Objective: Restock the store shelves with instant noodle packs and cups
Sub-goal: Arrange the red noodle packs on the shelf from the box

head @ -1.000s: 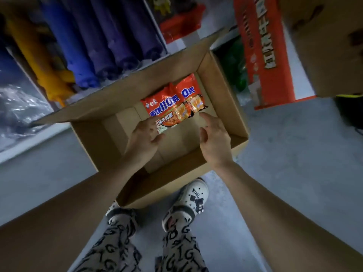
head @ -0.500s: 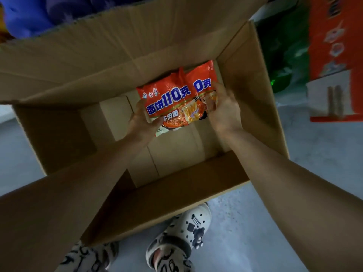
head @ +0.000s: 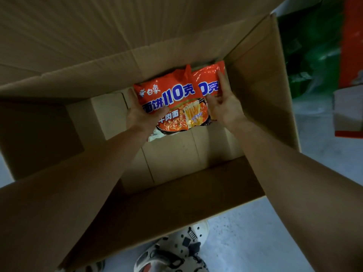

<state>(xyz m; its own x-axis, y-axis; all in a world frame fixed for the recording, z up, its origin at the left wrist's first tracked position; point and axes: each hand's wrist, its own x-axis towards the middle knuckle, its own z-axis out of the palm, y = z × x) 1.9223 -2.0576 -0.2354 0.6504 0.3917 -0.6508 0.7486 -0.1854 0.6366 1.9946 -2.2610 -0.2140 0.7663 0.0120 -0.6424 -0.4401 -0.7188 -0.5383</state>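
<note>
Both hands are down inside the big brown corrugated cardboard box (head: 261, 85), at the two packs lying in its far right corner on the box floor. The left hand (head: 140, 114) pinches the front red-orange plastic noodle pack (head: 172, 95) at its left edge, thumb on the printed face and fingertips showing behind the edge. The right hand (head: 225, 108) lies on the rear red-orange plastic noodle pack (head: 206, 75) with fingers nearly straight along its face and thumb at the overlap of the two; no curl round it shows. The step looks like gathering both packs for one lift. To do it well, I judge the right fingers should slide under the rear pack's right edge and close before anything rises; the film is slick and the noodle block inside brittle, so hold by the body, not the crimped seam, and squeeze lightly. Bring the two together and lift straight up, clear of the right wall and the raised flap (something pale pokes out under the front pack; what it is I cannot tell).

Against half a second ago, the box fills more of the view and the shelves beyond are out of sight; the packs lie in the same corner; the left thumb has moved onto the front pack's face, and the right fingers reach further along the rear pack.
</note>
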